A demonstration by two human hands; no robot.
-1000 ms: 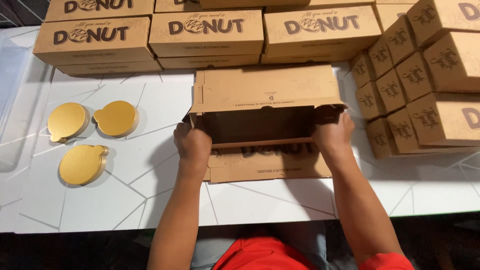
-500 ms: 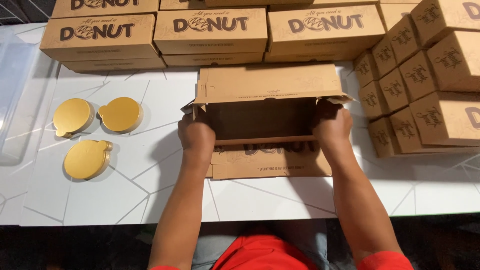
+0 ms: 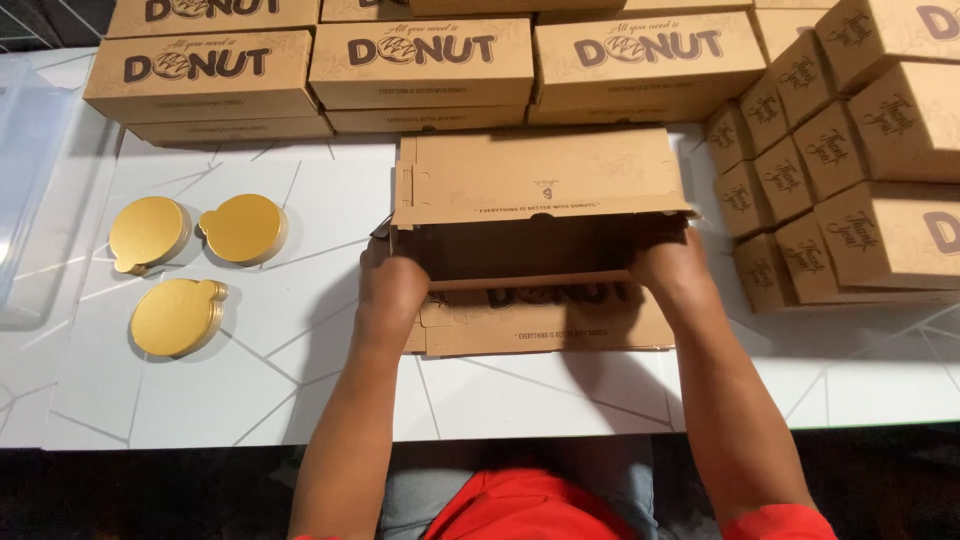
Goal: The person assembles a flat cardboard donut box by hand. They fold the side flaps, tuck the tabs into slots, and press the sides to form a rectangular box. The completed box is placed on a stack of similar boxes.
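A brown cardboard box point(image 3: 540, 180), half folded, lies on the white table point(image 3: 250, 390) in front of me. Its back panel stands up and its printed lid flap point(image 3: 545, 320) lies flat toward me. My left hand point(image 3: 392, 290) grips the box's left side flap, fingers curled inward. My right hand point(image 3: 672, 268) presses the right side flap at the box's other end. The inside of the box is dark and holds nothing I can see.
Three stacks of round gold cake boards point(image 3: 148, 232) point(image 3: 243, 228) point(image 3: 178, 316) lie at the left. Finished long brown boxes point(image 3: 420, 62) line the back edge. Smaller brown boxes point(image 3: 850, 170) are piled at the right. A clear plastic bin point(image 3: 25, 180) stands far left.
Both hands have stayed at the box's two ends and pushed the side flaps inward; the back panel stands a bit straighter. The gold boards have not moved.
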